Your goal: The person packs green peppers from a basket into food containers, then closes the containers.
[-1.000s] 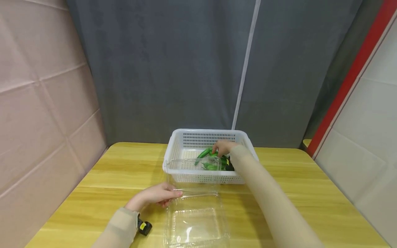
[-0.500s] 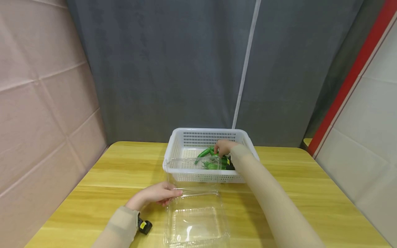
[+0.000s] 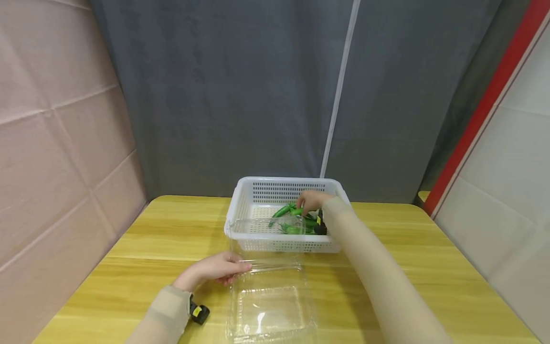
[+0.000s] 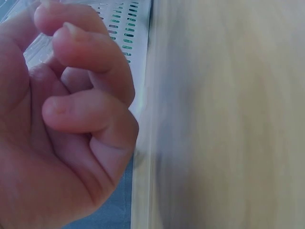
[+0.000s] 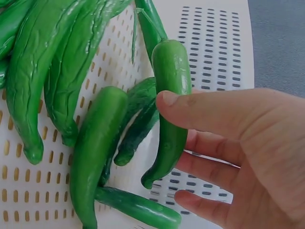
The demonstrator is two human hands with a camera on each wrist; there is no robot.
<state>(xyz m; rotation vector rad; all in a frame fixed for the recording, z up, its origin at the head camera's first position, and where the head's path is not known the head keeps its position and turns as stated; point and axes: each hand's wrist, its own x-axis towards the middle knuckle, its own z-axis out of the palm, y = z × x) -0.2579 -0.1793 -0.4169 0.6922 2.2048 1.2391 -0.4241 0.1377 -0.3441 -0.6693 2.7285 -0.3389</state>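
Observation:
My left hand [image 3: 219, 268] grips the left edge of an open clear plastic clamshell box [image 3: 269, 306] near its hinge, thumb on top. In the left wrist view the fingers of that hand [image 4: 90, 100] are curled, and little of the box shows. Inside a white slotted basket [image 3: 283, 180], my right hand [image 3: 312, 200] pinches a green chili pepper [image 5: 170, 64] between thumb and fingers. Other green peppers [image 5: 97, 143] lie below and beside it, some long and wrinkled [image 5: 31, 71]. The clamshell's raised lid stands in front of the basket and partly covers the peppers in the head view.
The basket stands at the back of a yellow wood-grain table [image 3: 172, 229]. A dark grey curtain [image 3: 232, 95] hangs right behind. Pinkish cloth [image 3: 56, 143] closes off the left side, and a white panel with a red strip [image 3: 481, 114] the right.
My right hand has risen slightly inside the basket, and the pepper in its fingers shows more clearly. The left hand and the clamshell box stay in place.

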